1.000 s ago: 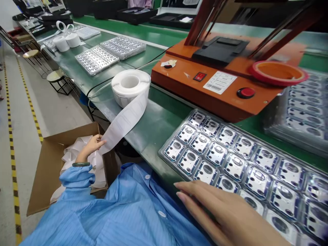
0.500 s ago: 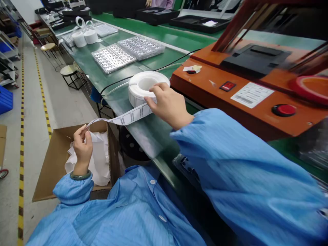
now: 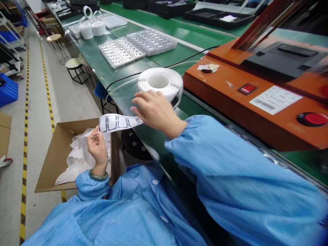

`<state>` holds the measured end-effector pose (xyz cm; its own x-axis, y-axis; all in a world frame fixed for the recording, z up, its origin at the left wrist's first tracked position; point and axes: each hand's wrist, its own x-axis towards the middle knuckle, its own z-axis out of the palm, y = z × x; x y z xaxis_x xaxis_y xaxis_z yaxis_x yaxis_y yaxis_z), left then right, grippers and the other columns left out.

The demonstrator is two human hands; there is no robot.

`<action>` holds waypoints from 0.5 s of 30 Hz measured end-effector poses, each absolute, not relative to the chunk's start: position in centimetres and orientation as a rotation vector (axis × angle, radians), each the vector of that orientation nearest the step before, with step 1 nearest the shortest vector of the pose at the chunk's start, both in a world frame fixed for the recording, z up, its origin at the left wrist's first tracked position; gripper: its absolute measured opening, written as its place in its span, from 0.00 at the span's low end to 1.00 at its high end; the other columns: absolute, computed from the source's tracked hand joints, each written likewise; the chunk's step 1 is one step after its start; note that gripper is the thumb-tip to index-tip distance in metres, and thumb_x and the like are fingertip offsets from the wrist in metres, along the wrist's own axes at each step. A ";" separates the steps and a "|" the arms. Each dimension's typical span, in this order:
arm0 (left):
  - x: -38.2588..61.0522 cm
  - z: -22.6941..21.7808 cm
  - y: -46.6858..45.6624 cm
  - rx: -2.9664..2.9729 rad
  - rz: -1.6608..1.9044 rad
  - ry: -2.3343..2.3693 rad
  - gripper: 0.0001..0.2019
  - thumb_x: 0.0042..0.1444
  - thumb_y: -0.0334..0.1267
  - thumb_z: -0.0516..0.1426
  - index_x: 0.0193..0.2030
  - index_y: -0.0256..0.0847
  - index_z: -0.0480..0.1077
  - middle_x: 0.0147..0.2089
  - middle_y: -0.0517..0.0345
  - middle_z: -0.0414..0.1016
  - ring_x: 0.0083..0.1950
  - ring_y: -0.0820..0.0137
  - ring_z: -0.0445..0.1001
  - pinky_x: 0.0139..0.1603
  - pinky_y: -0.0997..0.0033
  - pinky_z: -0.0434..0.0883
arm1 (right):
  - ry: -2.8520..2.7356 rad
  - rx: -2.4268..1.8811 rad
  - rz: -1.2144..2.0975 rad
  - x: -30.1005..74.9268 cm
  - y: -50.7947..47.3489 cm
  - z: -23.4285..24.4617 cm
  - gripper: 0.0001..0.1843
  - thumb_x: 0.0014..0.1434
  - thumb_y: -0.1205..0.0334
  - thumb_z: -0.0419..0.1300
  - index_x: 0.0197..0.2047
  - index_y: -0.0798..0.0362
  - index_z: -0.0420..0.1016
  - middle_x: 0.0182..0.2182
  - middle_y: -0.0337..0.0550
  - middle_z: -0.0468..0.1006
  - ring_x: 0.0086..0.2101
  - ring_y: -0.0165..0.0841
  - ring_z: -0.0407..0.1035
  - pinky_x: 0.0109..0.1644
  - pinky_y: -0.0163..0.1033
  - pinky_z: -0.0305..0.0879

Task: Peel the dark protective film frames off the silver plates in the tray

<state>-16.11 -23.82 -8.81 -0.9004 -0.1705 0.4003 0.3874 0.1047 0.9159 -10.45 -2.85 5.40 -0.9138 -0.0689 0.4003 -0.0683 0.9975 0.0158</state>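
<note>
1. Left hand [image 3: 97,148]: raised over the open cardboard box [image 3: 77,125], thumb and fingers narrowly pinching the free end of a white label strip [image 3: 119,123]. A green bangle [image 3: 97,176] sits on the wrist, at the gathered cuff of a blue striped smock.
2. Right hand [image 3: 156,111]: motion-blurred, fingers loosely extended, just in front of the white label roll [image 3: 159,83]. It is over the strip's far end. Cannot tell whether it grips the strip or only lies on it.
3. Strip: white, printed with dark rectangular outlines, running roughly level between both hands, above the box and the surface edge.
4. Roll: lying on its side on the green-topped surface [image 3: 123,99], core facing up, beside the orange machine housing [image 3: 222,99].
5. Box: holds crumpled white liner paper [image 3: 79,160], below the left hand.
6. Machine: carries a red push button [image 3: 312,119] and a barcode sticker [image 3: 275,99].
7. Farther along the surface: two metal-looking blister trays [image 3: 120,52] and two small white rolls [image 3: 86,30].
8. Left of the surface: round stools [image 3: 74,63] on a floor with yellow-and-black tape [image 3: 25,136].
</note>
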 end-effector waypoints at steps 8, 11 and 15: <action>-13.4 -7.7 -22.8 -0.320 -2.011 -1.943 0.15 0.55 0.38 0.60 0.46 0.40 0.60 0.54 0.42 0.72 0.53 0.67 0.74 0.43 0.70 0.74 | -2.933 0.138 0.514 -12.0 -6.9 3.5 0.22 0.68 0.52 0.47 0.55 0.59 0.68 0.53 0.55 0.72 0.52 0.44 0.64 0.55 0.47 0.53; -12.9 -8.1 -22.9 -0.314 -2.055 -2.007 0.16 0.57 0.39 0.59 0.48 0.41 0.59 0.55 0.43 0.71 0.56 0.66 0.73 0.47 0.68 0.74 | -3.010 0.053 0.767 -12.8 -6.7 2.8 0.18 0.65 0.55 0.52 0.53 0.56 0.71 0.49 0.51 0.76 0.49 0.42 0.68 0.52 0.43 0.57; -12.7 -8.4 -23.6 -0.335 -2.167 -2.177 0.17 0.57 0.44 0.58 0.51 0.40 0.63 0.57 0.43 0.70 0.43 0.70 0.78 0.34 0.74 0.75 | -3.002 0.036 0.917 -13.1 -6.5 2.1 0.13 0.62 0.60 0.56 0.47 0.53 0.75 0.43 0.44 0.79 0.43 0.35 0.72 0.43 0.36 0.62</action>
